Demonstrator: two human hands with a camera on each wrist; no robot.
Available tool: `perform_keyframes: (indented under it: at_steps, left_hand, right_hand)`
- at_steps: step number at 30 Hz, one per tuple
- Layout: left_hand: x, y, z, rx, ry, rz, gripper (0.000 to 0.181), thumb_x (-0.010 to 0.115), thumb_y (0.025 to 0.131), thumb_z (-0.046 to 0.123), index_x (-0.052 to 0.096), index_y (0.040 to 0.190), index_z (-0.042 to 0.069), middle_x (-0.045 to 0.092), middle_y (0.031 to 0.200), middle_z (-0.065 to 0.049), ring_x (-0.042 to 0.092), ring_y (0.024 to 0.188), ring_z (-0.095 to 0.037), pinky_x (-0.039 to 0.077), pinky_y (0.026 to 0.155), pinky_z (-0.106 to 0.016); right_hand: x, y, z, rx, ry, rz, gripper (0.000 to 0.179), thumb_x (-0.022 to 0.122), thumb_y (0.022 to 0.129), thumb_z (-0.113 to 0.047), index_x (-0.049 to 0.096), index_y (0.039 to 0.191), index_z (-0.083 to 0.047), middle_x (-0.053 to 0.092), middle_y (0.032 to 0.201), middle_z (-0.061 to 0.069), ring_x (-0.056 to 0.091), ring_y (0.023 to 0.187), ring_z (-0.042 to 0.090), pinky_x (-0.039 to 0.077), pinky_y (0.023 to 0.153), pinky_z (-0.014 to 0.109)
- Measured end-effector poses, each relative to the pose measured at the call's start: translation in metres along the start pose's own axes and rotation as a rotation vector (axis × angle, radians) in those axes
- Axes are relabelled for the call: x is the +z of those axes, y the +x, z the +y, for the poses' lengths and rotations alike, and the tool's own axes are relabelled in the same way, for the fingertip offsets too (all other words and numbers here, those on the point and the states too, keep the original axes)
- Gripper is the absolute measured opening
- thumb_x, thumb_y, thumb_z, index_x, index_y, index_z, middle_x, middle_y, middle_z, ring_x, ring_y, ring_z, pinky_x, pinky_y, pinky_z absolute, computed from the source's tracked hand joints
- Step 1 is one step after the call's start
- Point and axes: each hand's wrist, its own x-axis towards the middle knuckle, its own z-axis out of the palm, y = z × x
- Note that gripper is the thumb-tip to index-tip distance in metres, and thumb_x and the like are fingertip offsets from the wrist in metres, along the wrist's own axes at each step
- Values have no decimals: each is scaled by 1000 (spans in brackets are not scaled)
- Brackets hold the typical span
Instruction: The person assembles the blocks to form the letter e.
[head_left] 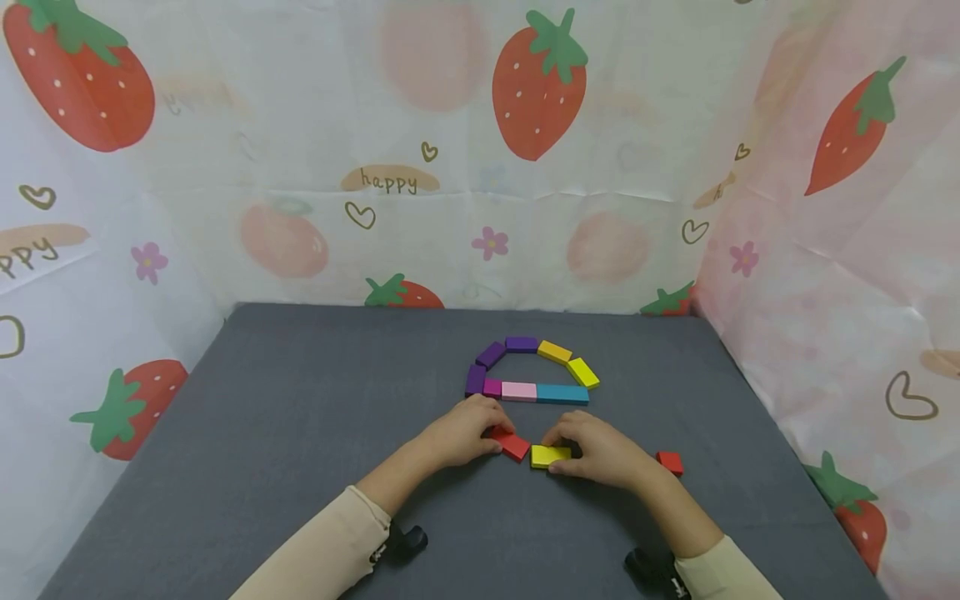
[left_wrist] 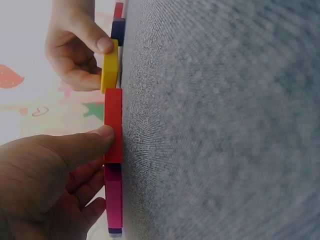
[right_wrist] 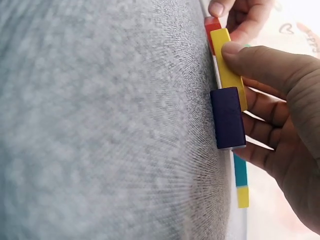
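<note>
My left hand (head_left: 467, 429) pinches a red block (head_left: 513, 445) between thumb and fingers, low on the grey cloth. To its right, my right hand (head_left: 596, 450) grips a yellow block (head_left: 550, 456), thumb on the near side and fingers behind. The facing ends of these two blocks are very close. In the left wrist view, a magenta block (left_wrist: 114, 197) follows the red block's lower end, by the curled left fingers. A dark purple block (right_wrist: 228, 118) stands against the yellow block's near end in the right wrist view; the right hand hides it from the head camera.
Beyond the hands, purple blocks (head_left: 521, 344), an orange-yellow block (head_left: 554, 352) and a yellow block (head_left: 582, 372) form an arch. Its base has magenta, pink (head_left: 519, 392) and blue blocks (head_left: 562, 394). Another red block (head_left: 670, 462) lies beside the right forearm. Strawberry-print curtains (head_left: 465, 208) surround the table (head_left: 315, 358).
</note>
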Motion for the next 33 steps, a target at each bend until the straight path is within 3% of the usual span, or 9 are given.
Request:
perform_keyframes:
  at_steps: [33]
  left_hand:
    - [2,1,-1,-4,7,6,25,76,95,23,75,119,19,67,117,2,55,117,-17,45,107,-39]
  right_hand:
    - [3,3,2,-2,-36,10,27,80,89,-40,73,112,-27,63,104,-19,53,97,6,51,93,36]
